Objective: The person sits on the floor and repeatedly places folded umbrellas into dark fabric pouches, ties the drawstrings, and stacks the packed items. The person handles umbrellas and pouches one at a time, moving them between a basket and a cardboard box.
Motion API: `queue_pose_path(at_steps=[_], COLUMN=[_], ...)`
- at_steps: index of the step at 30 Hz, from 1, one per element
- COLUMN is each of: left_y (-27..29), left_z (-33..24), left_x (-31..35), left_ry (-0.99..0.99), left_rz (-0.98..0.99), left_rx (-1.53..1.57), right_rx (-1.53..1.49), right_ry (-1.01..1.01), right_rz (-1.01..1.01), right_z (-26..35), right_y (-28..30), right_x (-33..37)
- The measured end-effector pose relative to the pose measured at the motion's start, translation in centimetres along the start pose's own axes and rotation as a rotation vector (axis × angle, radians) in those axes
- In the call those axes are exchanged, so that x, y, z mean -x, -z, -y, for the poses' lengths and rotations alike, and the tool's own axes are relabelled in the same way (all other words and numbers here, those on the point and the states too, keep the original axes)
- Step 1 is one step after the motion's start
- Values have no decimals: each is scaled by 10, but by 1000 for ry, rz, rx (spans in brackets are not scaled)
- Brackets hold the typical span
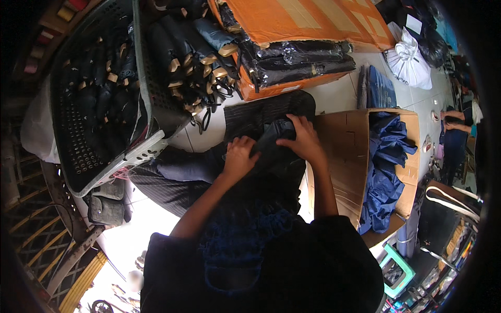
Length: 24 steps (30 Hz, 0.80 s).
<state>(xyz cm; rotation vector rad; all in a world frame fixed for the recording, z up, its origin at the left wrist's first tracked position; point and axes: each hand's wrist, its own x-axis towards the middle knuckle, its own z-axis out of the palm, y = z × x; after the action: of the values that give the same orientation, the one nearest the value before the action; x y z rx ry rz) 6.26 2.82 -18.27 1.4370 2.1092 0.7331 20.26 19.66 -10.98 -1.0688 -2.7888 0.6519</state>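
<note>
Over my lap, both hands hold a short dark bundle [273,138] that looks like a folded umbrella; no handle shows on it. My left hand [240,156] grips its near left end, with the thumb along the side. At the far right end, my right hand [305,140] is curled round it, thumb and fingers on opposite sides. Beneath lies dark pinstriped cloth [269,107] over my legs, so the bundle's lower side is hidden. Folded dark umbrellas with tan handles [209,60] lie in a heap beyond my left hand.
A grey perforated basket [148,68] holding more umbrellas stands at left. Ahead is an orange carton [313,21] with black plastic-wrapped packs. On the right, a cardboard box [339,156] holds blue fabric [386,177]. A white sack [409,62], green stool [399,274] and another person [456,128] are farther right.
</note>
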Motion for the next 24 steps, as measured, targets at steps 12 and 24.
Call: queue_pose_path(at_steps=[12,24], left_y=[77,106], left_z=[54,20], left_x=[12,55], left_ry=[350,431], left_rz=[-64,-481], left_rx=[333,959], right_rx=[-587,-253], right_ry=[-46,151], right_rz=[136,-418], right_z=[-38,28], right_y=[4,19], right_x=[3,-15])
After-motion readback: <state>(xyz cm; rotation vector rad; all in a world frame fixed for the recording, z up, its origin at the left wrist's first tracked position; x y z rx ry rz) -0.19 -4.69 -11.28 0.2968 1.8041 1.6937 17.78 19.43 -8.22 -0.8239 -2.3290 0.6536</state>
